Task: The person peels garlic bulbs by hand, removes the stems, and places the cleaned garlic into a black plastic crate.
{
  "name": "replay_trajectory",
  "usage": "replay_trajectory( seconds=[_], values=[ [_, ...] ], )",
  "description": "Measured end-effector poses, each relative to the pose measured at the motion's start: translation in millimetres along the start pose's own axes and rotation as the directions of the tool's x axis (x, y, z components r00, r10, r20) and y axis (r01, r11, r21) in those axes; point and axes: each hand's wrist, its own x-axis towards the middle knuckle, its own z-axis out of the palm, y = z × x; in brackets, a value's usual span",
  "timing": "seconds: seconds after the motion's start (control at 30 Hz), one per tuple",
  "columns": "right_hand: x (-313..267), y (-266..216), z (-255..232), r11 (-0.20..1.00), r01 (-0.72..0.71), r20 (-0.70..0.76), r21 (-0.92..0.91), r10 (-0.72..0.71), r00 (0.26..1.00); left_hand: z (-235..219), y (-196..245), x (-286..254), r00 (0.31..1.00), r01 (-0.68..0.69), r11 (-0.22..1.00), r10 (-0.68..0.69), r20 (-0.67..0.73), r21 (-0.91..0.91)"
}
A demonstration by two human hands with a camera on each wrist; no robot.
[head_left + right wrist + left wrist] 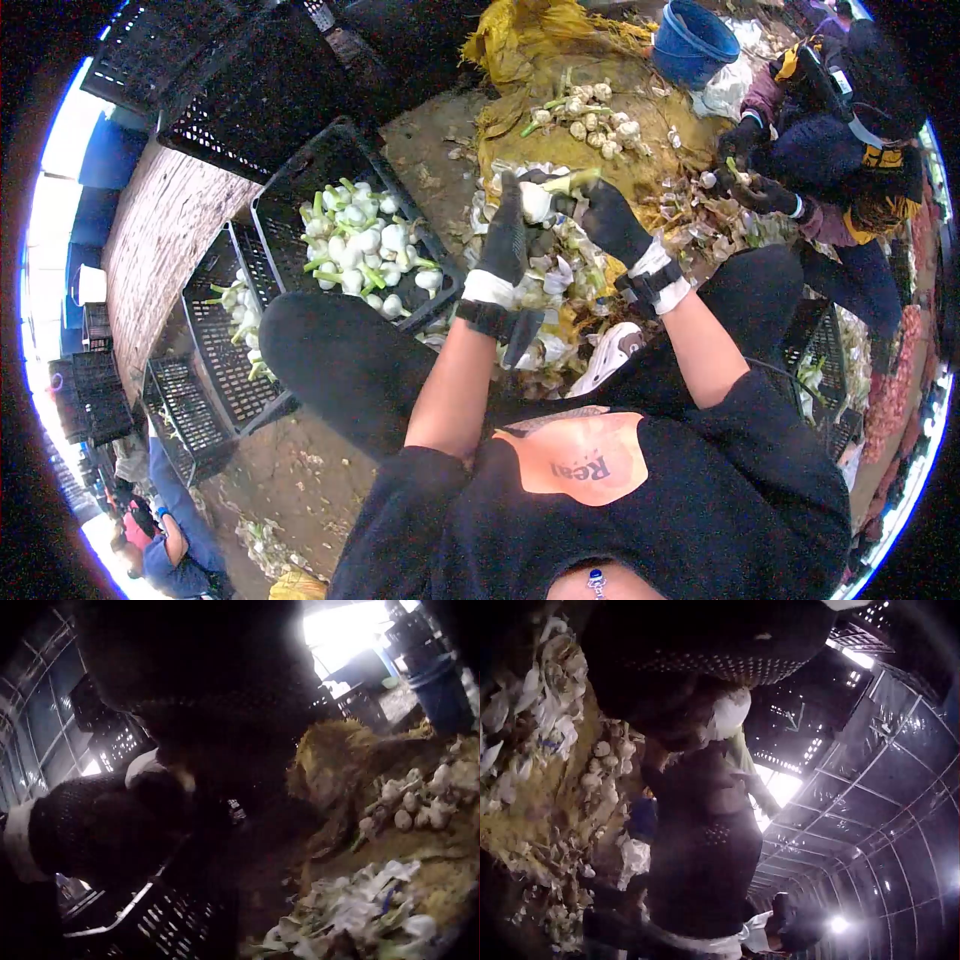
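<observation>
Both hands wear dark gloves with white cuffs and meet in front of the body in the head view. My left hand grips a white garlic bulb by its side. From the bulb a pale green stem points right, and my right hand pinches it close to the bulb. In the left wrist view the bulb shows between the two gloves, with the stem running down from it. The right wrist view shows only part of the bulb between the dark gloves. Peeled skins lie below the hands.
A black crate of trimmed garlic stands at left, beside more crates. Unpeeled garlic bulbs lie on a yellow sack. Farther back is a blue bucket. Another person works at right.
</observation>
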Motion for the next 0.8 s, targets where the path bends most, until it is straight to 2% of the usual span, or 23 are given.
replay_trajectory(
  seconds=[0.03,0.1,0.13,0.17,0.2,0.23,0.27,0.3,0.33,0.37,0.4,0.47,0.53,0.57,0.6,0.67,0.77,0.8],
  values=[
    [-1,-11,0,0.929,-0.172,-0.004,0.329,0.184,0.983,-1,1,2,0.999,0.003,0.997,-0.006,0.037,0.082],
    [-6,6,3,0.997,-0.074,-0.143,-0.013,0.072,0.987,11,3,7,0.996,0.065,0.995,-0.060,0.059,-0.074],
    [-8,6,-5,0.997,-0.076,-0.142,-0.015,0.074,0.987,10,15,7,0.996,0.066,0.995,-0.062,0.059,-0.076],
    [-10,6,-12,0.971,-0.012,-0.102,-0.238,-0.013,0.995,6,29,6,0.957,0.276,0.948,-0.255,0.139,-0.160],
    [-11,-1,-18,0.894,0.058,-0.044,-0.445,-0.087,0.995,-1,38,4,0.873,0.478,0.850,-0.429,0.233,-0.222],
    [-7,-18,-20,0.886,0.127,-0.065,-0.445,-0.174,0.983,-6,36,7,0.802,0.583,0.790,-0.524,0.285,-0.189],
    [-8,-15,-13,0.887,0.128,-0.066,-0.445,-0.175,0.982,-10,35,10,0.719,0.678,0.720,-0.610,0.333,-0.146],
    [-7,-15,-4,0.855,0.114,-0.115,-0.506,-0.199,0.973,-8,28,7,0.904,0.394,0.919,-0.386,0.185,-0.005],
    [-7,-15,0,0.820,0.096,-0.165,-0.565,-0.226,0.960,-7,22,7,0.992,0.071,0.981,-0.088,0.086,0.180],
    [-12,-15,2,0.873,0.170,-0.147,-0.457,-0.262,0.954,-13,16,7,0.996,0.076,0.931,-0.089,0.020,0.358],
    [-12,-16,0,0.874,0.170,-0.146,-0.455,-0.261,0.954,-11,26,6,0.996,0.078,0.930,-0.091,0.019,0.359],
    [-13,-14,-3,0.766,0.136,-0.132,-0.628,-0.276,0.952,-5,55,3,0.998,0.029,0.811,0.008,-0.061,0.585],
    [-12,-10,-8,0.733,0.123,-0.111,-0.669,-0.262,0.959,-5,59,3,0.999,0.016,0.822,0.006,-0.036,0.569],
    [-11,-7,-11,0.695,0.113,-0.087,-0.710,-0.247,0.965,-8,63,1,0.997,0.034,0.908,-0.058,0.047,0.417],
    [-10,-3,-13,0.655,0.108,-0.060,-0.748,-0.228,0.972,-8,58,0,0.994,-0.012,0.898,-0.036,0.102,0.440],
    [-9,12,-11,0.699,0.071,-0.116,-0.712,-0.216,0.969,-7,48,-2,0.978,-0.109,0.874,0.008,0.210,0.474],
    [-10,19,-10,0.693,0.075,-0.189,-0.717,-0.297,0.936,-8,45,-4,0.981,-0.055,0.879,-0.041,0.190,0.473],
    [-10,22,-9,0.678,0.098,-0.205,-0.728,-0.352,0.913,-10,46,-5,0.967,0.076,0.930,-0.157,0.202,0.360]
  ],
)
